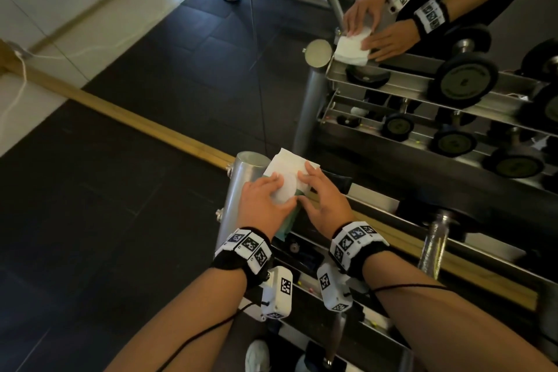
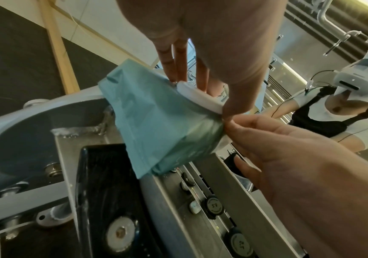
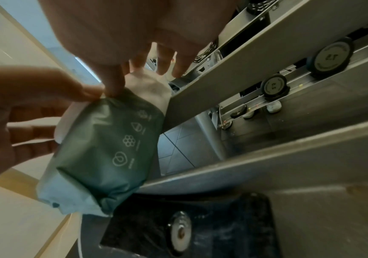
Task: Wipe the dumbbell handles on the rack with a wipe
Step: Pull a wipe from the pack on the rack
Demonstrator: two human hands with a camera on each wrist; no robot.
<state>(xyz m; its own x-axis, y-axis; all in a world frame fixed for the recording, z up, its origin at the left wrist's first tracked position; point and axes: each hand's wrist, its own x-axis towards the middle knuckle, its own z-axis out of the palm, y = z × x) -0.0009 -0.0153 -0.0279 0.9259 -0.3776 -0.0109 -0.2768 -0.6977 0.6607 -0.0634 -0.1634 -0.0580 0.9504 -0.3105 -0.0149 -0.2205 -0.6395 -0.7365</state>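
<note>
A teal wipe pack with a white lid stands on the left end of the steel rack, next to its round post. My left hand lies over the lid with its thumb at the lid's edge. My right hand holds the pack's right side. In the left wrist view both thumbs meet at the rim of the white lid on the pack. The right wrist view shows the pack gripped from above. A dumbbell with a chrome handle lies on the shelf to the right.
A mirror behind the rack repeats my hands and several dumbbells. Lower shelves hold a large black dumbbell and small ones. Black rubber floor lies to the left, crossed by a wooden strip. My shoes stand below.
</note>
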